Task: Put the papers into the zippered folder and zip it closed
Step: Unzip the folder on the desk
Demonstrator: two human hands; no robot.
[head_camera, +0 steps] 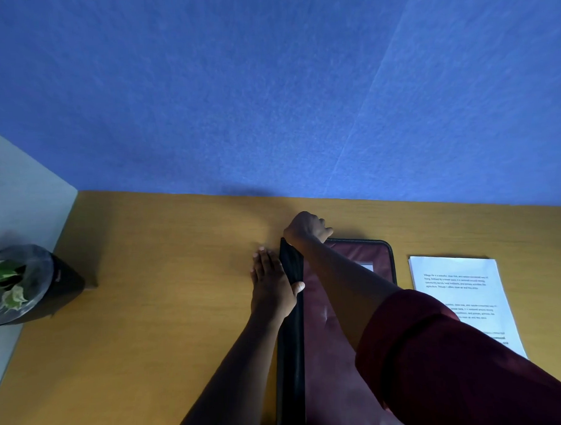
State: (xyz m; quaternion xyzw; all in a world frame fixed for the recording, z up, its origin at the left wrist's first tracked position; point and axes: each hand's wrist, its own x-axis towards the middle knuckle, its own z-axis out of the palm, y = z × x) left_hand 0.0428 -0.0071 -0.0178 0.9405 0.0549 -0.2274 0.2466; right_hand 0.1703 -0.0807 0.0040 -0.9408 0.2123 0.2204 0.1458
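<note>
Blue felt panelling (268, 85) backs a yellow wooden desk (149, 312), and the person sits close to it, both forearms reaching forward. On the desk lies the zippered folder (339, 305), maroon with a black spine and black zip edging, flat and apparently closed. Just beside it, to the right and not touching it, sits the stack of printed papers (460, 295), squared up and waiting; none of them is in the folder yet, so the task seems to be at its start.

The left hand (270, 285) lies flat along the folder's black spine, fingers straight and pressed together on the desk, thumb hooked over onto the spine. I take this as bracing, pinning the folder so it will not slide while the zip is worked. The right hand (306, 229) crosses over the cover to the far left corner, its fingers curled into a loose fist at the edge. It looks to be pinching the zip pull there, though the pull itself is hidden by the knuckles and I cannot tell for certain. A dark red sleeve (453, 365) is pushed up the right forearm.

Off at the desk's left end stands a small potted plant (17, 285) in a dark pot, well clear of the work.
</note>
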